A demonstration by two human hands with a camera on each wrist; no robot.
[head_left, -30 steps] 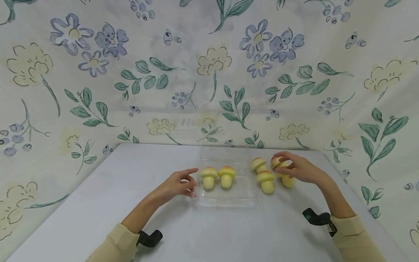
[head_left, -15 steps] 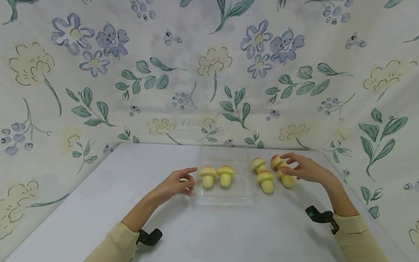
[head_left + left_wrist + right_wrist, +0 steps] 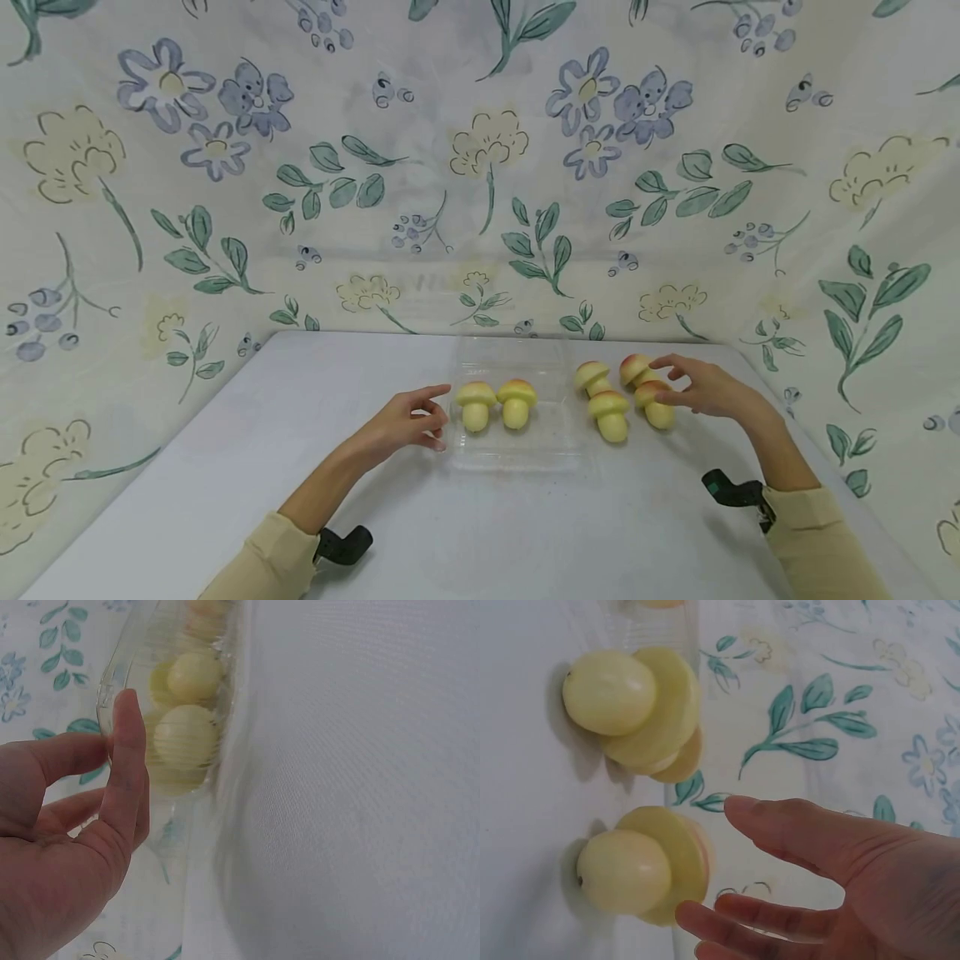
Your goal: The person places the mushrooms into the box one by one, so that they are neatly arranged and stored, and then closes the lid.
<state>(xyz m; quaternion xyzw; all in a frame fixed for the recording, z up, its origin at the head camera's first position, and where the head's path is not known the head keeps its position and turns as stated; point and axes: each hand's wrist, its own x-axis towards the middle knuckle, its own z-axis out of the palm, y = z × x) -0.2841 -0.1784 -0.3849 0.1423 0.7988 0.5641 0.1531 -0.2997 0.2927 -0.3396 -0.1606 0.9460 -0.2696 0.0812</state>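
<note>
Two yellow toy mushrooms with reddish-topped caps lie side by side in a clear plastic container. At the container's left side is my left hand, index finger extended and thumb well apart from it; in the left wrist view the fingers stand right at the clear wall. Several more toy mushrooms are grouped on the table to the right. Over the rightmost toy mushroom hovers my right hand, thumb and fingers spread with nothing between them. In the right wrist view the fingertips overlap the cap of the nearer toy mushroom.
The white table meets a floral cloth backdrop at its far edge and on both sides. Each wrist carries a small black camera below a beige sleeve.
My right hand has drawn slightly right, away from the loose toy mushrooms, uncovering more of the back one. The left hand stays at the container's side.
</note>
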